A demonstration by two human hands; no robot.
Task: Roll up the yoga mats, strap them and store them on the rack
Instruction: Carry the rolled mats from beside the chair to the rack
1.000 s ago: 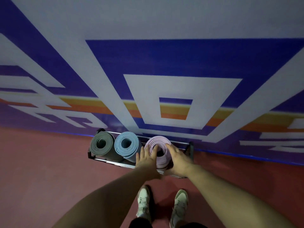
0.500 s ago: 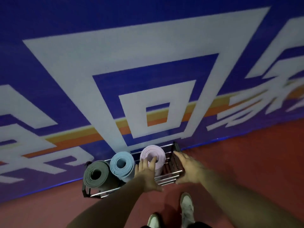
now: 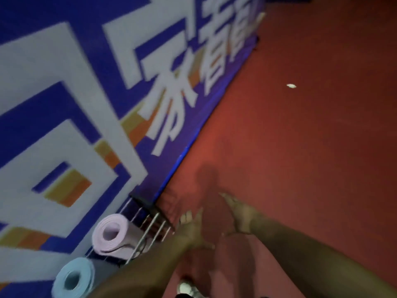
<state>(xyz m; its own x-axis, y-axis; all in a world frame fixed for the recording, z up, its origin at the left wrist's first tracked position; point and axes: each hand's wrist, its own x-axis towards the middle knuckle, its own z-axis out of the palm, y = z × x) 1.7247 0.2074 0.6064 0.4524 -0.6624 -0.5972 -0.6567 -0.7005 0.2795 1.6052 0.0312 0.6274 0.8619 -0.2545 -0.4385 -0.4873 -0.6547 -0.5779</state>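
**A:** Hands first.

**B:** Left hand point(image 3: 191, 227) is flat, fingers straight, holding nothing. It sits just beside the right end of the rack point(image 3: 150, 224). Motion blur, so I cannot tell if it touches the wire. Right hand point(image 3: 238, 214) is spread wide, also holding nothing, over the red floor point(image 3: 300, 147) and apart from the rack.

**A:** Mats?

**B:** Pink mat point(image 3: 111, 235) is rolled and lying in the rack, spiral end toward the camera. Bare wire bars show between it and the left hand. Light-blue mat point(image 3: 73, 278) is rolled too, next along to the left, partly hidden by the left forearm. Straps are too blurred to call.

**A:** Around that?

**B:** The rack stands against a blue wall banner point(image 3: 86, 104) with large white characters and an orange-yellow stripe. A small white scrap point(image 3: 291, 86) lies on the floor, well away. One pale shoe point(image 3: 185, 288) shows at the bottom edge.
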